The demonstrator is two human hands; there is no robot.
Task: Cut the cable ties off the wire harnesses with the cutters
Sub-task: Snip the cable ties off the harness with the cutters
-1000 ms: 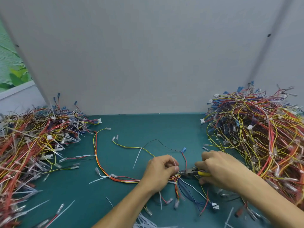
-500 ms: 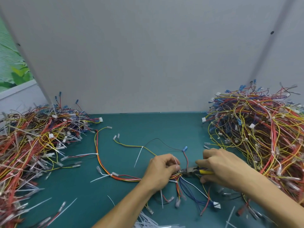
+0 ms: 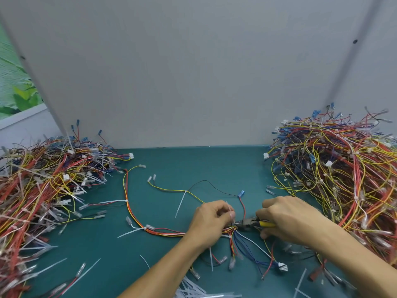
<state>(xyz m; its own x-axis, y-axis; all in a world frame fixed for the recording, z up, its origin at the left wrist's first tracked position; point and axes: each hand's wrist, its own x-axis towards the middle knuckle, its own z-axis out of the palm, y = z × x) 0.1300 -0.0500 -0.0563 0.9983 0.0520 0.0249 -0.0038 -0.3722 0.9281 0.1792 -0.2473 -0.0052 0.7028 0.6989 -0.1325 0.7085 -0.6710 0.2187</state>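
Observation:
One wire harness (image 3: 137, 222) of red, yellow and orange wires lies spread over the green mat, with white cable ties (image 3: 180, 203) sticking out along it. My left hand (image 3: 209, 224) pinches the bundle and a tie tail where the wires fan out. My right hand (image 3: 287, 220) grips the yellow-handled cutters (image 3: 249, 224). Their dark jaws touch the bundle just right of my left fingertips. Blue, white and red branch wires (image 3: 253, 250) trail toward me below the hands.
A big heap of harnesses (image 3: 43, 190) fills the left side and another heap (image 3: 339, 175) the right. Cut white tie pieces (image 3: 193, 289) lie at the near edge. A grey wall panel (image 3: 193, 72) closes the back of the mat (image 3: 193, 164).
Both hands have stayed at the same spot on the bundle. The cutters' jaws sit slightly closer to my left fingertips; the view has tilted a little.

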